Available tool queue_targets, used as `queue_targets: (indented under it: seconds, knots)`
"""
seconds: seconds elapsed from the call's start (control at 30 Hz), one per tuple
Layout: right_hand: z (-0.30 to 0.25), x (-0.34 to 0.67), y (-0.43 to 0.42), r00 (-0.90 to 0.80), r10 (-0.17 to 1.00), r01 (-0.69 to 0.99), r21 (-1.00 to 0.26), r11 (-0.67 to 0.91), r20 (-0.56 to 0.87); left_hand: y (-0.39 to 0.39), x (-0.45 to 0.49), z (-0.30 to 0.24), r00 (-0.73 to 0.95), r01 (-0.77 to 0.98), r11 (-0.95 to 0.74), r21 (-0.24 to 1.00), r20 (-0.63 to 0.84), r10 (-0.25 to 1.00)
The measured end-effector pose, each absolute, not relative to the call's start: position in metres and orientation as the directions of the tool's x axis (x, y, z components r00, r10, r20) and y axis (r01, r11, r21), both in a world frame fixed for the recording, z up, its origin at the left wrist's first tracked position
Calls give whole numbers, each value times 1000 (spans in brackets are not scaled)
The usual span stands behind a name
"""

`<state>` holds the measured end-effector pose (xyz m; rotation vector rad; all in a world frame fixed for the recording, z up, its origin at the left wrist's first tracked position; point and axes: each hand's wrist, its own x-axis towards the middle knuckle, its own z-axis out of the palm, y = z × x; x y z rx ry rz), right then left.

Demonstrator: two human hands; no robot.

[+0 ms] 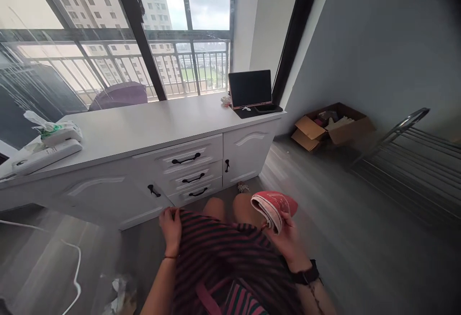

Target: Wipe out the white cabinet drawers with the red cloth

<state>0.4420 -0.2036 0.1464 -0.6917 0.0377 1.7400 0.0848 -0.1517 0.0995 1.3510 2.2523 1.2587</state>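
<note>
My right hand (286,238) grips a red shoe (274,207) with a white sole, held above my right knee, its opening turned toward me. My left hand (171,228) rests on the hem of my striped red and black dress (223,257), fingers curled on the fabric beside my left knee. A black watch sits on my right wrist. Both knees show just in front of the white cabinet (144,161).
The long white cabinet has drawers and doors with black handles; a tablet (250,88) stands on its right end, a tissue pack (54,130) and power strip on the left. A cardboard box (331,125) sits on the floor at right, next to a metal rack (414,156). A white cable and crumpled paper lie at lower left.
</note>
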Motion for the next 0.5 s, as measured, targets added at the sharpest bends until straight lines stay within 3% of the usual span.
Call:
queue_targets:
  seconds: [0.07,0.13,0.2,0.27,0.4,0.5]
  knots:
    - [146,448,-211,-64,866,-911,-325,-253,-496,-150,97,100,-482,639,190,745,195,854]
    - [143,453,-219,-13,860,-917,-336,-213,-510,-166,133,94,-311,667,73,741,187,932]
    - [139,457,-226,7,850,-916,-345,-206,-527,-192,186,85,101,665,-135,735,90,991]
    - [136,460,-231,13,842,-911,-354,-213,-539,-216,239,79,428,642,-256,723,-61,902]
    - [132,470,-233,15,857,-875,-422,-239,-515,-236,313,76,519,698,-281,659,-195,832]
    - [131,478,-230,27,887,-829,-506,-238,-461,-228,333,85,633,511,-355,783,-64,772]
